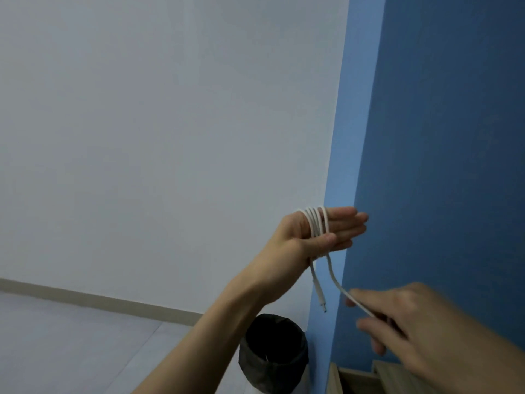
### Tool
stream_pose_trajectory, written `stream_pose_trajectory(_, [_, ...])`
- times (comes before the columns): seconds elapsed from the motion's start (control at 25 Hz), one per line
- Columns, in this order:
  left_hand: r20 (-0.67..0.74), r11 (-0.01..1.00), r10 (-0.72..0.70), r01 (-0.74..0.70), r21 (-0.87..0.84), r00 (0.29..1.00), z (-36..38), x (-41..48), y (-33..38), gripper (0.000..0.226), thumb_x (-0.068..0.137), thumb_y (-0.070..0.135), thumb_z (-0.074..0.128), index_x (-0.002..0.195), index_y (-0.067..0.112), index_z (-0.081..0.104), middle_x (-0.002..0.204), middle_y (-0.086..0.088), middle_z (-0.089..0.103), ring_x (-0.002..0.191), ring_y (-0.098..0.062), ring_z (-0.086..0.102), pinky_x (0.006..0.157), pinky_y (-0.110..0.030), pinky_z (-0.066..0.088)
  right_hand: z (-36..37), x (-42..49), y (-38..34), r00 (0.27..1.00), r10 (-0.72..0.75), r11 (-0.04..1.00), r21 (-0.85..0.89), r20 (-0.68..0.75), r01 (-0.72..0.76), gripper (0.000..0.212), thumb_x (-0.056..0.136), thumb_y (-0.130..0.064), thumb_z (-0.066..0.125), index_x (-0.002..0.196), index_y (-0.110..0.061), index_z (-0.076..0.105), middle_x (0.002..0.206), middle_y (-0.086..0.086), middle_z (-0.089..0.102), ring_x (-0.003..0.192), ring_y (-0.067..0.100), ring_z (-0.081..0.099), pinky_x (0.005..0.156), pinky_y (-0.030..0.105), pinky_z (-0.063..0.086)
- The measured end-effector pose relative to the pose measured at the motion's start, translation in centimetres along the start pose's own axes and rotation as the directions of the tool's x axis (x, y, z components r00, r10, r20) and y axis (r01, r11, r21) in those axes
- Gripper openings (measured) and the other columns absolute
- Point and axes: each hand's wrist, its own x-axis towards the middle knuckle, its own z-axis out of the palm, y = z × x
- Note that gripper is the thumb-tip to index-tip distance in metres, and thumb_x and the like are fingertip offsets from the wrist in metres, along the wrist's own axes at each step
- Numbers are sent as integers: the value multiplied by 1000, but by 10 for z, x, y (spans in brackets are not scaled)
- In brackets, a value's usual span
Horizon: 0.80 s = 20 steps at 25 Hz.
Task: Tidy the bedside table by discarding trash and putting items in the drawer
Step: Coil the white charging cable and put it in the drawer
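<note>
A white cable (317, 223) is wound in several loops around the flat fingers of my left hand (315, 234), which is raised in front of the wall with the thumb pressing the loops. One short end with a plug (320, 294) hangs down below the palm. The other end runs down and right to my right hand (403, 322), which pinches it between thumb and fingers; that hand is blurred.
A black-lined trash bin (272, 351) stands on the floor below my left forearm, beside the blue wall. A light wooden furniture edge (358, 375) shows at the bottom right. The white wall and pale floor fill the left.
</note>
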Motion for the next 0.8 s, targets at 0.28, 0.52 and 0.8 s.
stream_pose_trajectory(0.28, [204, 921, -70, -15, 389, 977, 10, -11, 2, 27, 94, -12, 34, 112, -13, 55, 104, -13, 64, 90, 3, 64, 89, -9, 45, -49, -5, -1, 923, -308, 860, -482, -231, 167, 41, 85, -29, 29, 58, -25, 59, 43, -8, 47, 30, 17, 45, 31, 21, 33])
stream_pose_trajectory(0.52, [390, 987, -40, -26, 161, 920, 17, -14, 17, 22, 96, -8, 32, 106, -2, 51, 102, -40, 56, 81, -14, 69, 92, -25, 49, -73, 14, 15, 882, -346, 847, -511, -319, 147, 22, 81, -11, 40, 86, -26, 54, 64, -6, 59, 58, 23, 52, 42, 35, 48])
stream_pose_trajectory(0.8, [342, 978, -19, 89, -188, 939, 28, -15, 15, 22, 90, -5, 31, 94, 0, 52, 91, -30, 62, 79, -17, 69, 90, -32, 50, -33, 25, 11, 878, 87, 786, 574, -470, 230, 35, 85, -6, 57, 81, -36, 74, 72, -4, 73, 72, 4, 68, 62, 14, 52])
